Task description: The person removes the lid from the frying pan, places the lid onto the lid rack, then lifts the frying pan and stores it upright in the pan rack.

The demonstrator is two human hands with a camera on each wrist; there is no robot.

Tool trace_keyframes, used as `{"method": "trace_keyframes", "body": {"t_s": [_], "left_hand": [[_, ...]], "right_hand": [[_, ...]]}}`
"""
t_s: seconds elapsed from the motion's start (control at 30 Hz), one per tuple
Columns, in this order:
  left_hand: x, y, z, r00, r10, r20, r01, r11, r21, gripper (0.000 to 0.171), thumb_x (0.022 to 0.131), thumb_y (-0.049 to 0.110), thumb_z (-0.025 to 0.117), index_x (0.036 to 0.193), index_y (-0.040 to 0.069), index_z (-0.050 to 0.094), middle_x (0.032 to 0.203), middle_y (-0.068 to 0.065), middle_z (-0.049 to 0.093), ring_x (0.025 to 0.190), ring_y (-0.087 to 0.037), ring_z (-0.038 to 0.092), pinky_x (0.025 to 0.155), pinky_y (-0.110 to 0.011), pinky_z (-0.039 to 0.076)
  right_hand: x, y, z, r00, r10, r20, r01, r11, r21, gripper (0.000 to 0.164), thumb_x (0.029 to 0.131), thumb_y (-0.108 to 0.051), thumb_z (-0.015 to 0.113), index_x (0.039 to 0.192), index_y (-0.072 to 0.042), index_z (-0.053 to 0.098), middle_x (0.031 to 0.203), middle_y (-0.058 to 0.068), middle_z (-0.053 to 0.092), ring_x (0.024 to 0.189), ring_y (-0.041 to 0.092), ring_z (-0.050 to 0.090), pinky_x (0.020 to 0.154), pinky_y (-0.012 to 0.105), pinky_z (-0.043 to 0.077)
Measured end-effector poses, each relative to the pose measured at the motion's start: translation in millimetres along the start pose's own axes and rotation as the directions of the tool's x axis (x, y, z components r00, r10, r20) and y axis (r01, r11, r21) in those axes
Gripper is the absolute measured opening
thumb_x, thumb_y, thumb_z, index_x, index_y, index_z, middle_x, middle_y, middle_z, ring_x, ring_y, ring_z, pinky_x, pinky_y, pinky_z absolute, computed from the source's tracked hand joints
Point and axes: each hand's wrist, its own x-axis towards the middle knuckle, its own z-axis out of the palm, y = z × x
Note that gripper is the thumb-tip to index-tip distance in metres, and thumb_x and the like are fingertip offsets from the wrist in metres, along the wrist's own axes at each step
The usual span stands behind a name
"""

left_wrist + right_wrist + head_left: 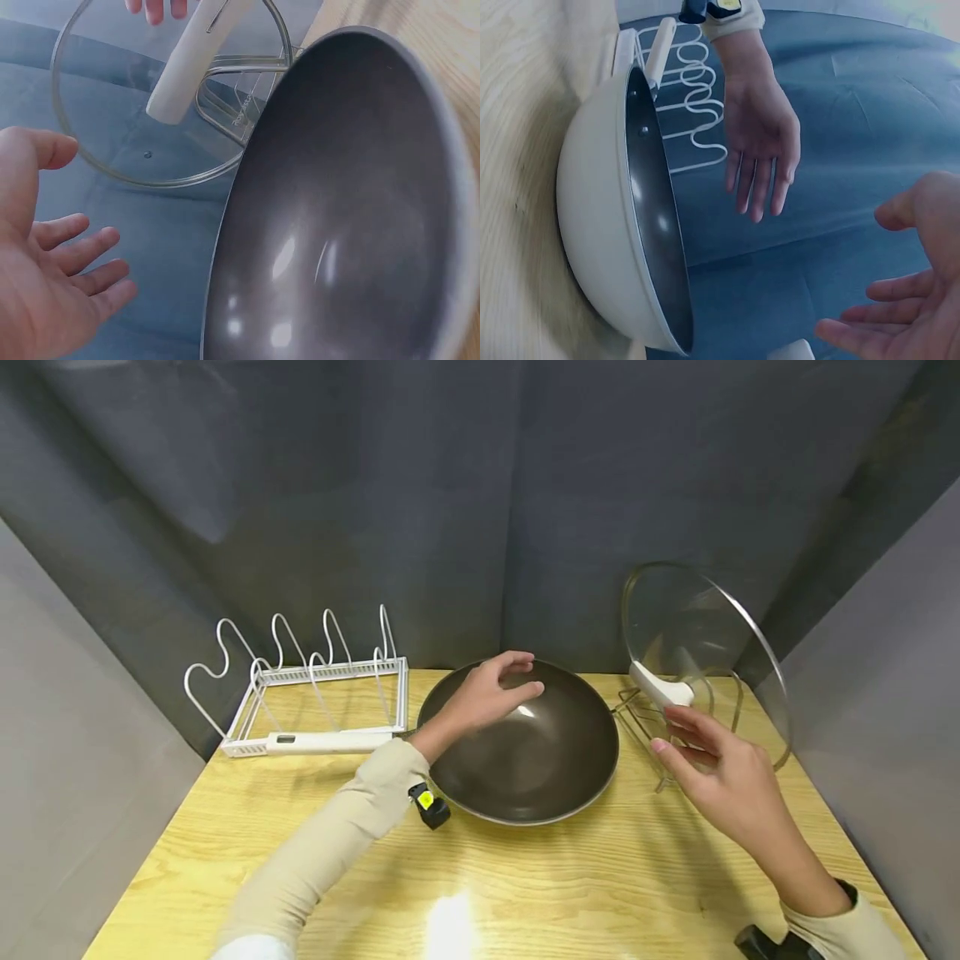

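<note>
A wok (pixel 525 777) with a dark inside and pale outside sits on the table, its white handle (pixel 330 742) pointing left. My left hand (pixel 483 695) hovers over the wok with relaxed fingers and holds nothing; the left wrist view shows its palm and loosely spread fingers (pixel 90 251). To the right, a clear glass lid (pixel 723 618) with a metal rim stands upright, tilted, in a wire stand (pixel 637 727). Close to the lid's white handle (pixel 663 687) is my right hand (pixel 731 781), its fingers parted. A gap shows between them in the right wrist view.
A white wire rack (pixel 330 671) with several upright loops stands at the back left, behind the wok's handle. Dark cloth (pixel 450 510) hangs behind the wooden table (pixel 540 893). Pale panels (pixel 892 693) close in both sides.
</note>
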Motion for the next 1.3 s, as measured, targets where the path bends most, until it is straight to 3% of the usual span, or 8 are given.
{"method": "trace_keyframes", "body": {"t_s": [0.2,0.33,0.53,0.77,0.9,1.0,1.1,1.3], "left_hand": [[-32.4,-8.0,-27.4,0.999,0.044,0.006,-0.044,0.988,0.146,0.061,0.096,0.046,0.068,0.148,0.018,0.052,0.145,0.0,0.059,0.136,-0.018,0.053,0.113,-0.041,0.042],[-52.8,-15.5,-44.2,0.999,0.052,0.006,-0.052,0.962,0.266,0.066,0.095,0.049,0.066,0.151,0.018,0.048,0.15,-0.002,0.055,0.14,-0.021,0.049,0.116,-0.043,0.039],[-79.1,-26.7,-64.4,0.999,0.042,0.008,-0.04,0.843,0.537,0.077,0.094,0.064,0.058,0.153,0.015,0.046,0.155,-0.006,0.049,0.145,-0.028,0.042,0.117,-0.049,0.036],[-102.4,-48.3,-88.9,0.999,0.029,0.021,-0.035,0.715,0.698,0.08,0.096,0.068,0.052,0.149,0.009,0.05,0.151,-0.011,0.052,0.144,-0.034,0.043,0.119,-0.05,0.034],[-112.2,-60.2,-101.2,0.999,0.036,0.023,-0.041,0.651,0.758,0.077,0.096,0.066,0.054,0.146,0.007,0.054,0.147,-0.014,0.056,0.139,-0.036,0.048,0.117,-0.05,0.036],[-117.7,-70.6,-108.7,0.999,0.045,0.031,-0.052,0.607,0.793,0.076,0.096,0.065,0.057,0.144,0.007,0.056,0.143,-0.016,0.058,0.136,-0.037,0.052,0.116,-0.051,0.038],[-121.0,-80.9,-115.8,0.998,0.054,0.044,-0.067,0.583,0.81,0.073,0.095,0.062,0.06,0.143,0.007,0.058,0.14,-0.017,0.061,0.133,-0.037,0.054,0.116,-0.051,0.038],[-125.3,-98.6,-129.5,0.998,0.044,0.044,-0.061,0.571,0.819,0.065,0.097,0.059,0.06,0.136,0.008,0.064,0.132,-0.016,0.067,0.124,-0.037,0.061,0.109,-0.052,0.045]], "right_hand": [[1,2,5,0.998,0.021,0.051,-0.023,0.999,0.027,0.048,0.095,-0.022,0.075,0.138,-0.005,0.061,0.135,0.02,0.065,0.104,-0.023,0.051,0.083,0.001,0.045],[0,5,9,0.995,0.05,0.092,-0.052,0.999,0.016,0.052,0.097,-0.027,0.072,0.143,-0.006,0.057,0.139,0.019,0.062,0.11,-0.009,0.06,0.083,0.003,0.046],[1,11,18,0.989,0.065,0.133,-0.071,0.996,0.045,0.055,0.099,-0.027,0.069,0.146,-0.004,0.053,0.141,0.022,0.059,0.119,0.042,0.063,0.082,0.0,0.044],[1,19,35,0.981,0.061,0.186,-0.073,0.996,0.059,0.057,0.1,-0.029,0.068,0.148,-0.002,0.05,0.144,0.025,0.056,0.121,0.046,0.062,0.084,0.002,0.044],[-2,24,44,0.975,0.081,0.209,-0.089,0.996,0.031,0.059,0.1,-0.032,0.067,0.148,-0.003,0.05,0.145,0.025,0.055,0.118,0.046,0.064,0.088,0.029,0.059],[-6,29,50,0.974,0.094,0.207,-0.091,0.996,-0.022,0.062,0.099,-0.037,0.068,0.148,-0.003,0.05,0.144,0.027,0.055,0.118,0.047,0.063,0.09,0.051,0.056],[-8,35,56,0.976,0.084,0.199,-0.074,0.996,-0.058,0.064,0.098,-0.037,0.068,0.148,-0.003,0.049,0.145,0.029,0.053,0.122,0.05,0.06,0.09,0.056,0.056],[-9,45,66,0.967,0.103,0.234,-0.087,0.993,-0.076,0.068,0.1,-0.04,0.065,0.151,0.0,0.043,0.149,0.034,0.046,0.122,0.054,0.057,0.089,0.059,0.056]]}}
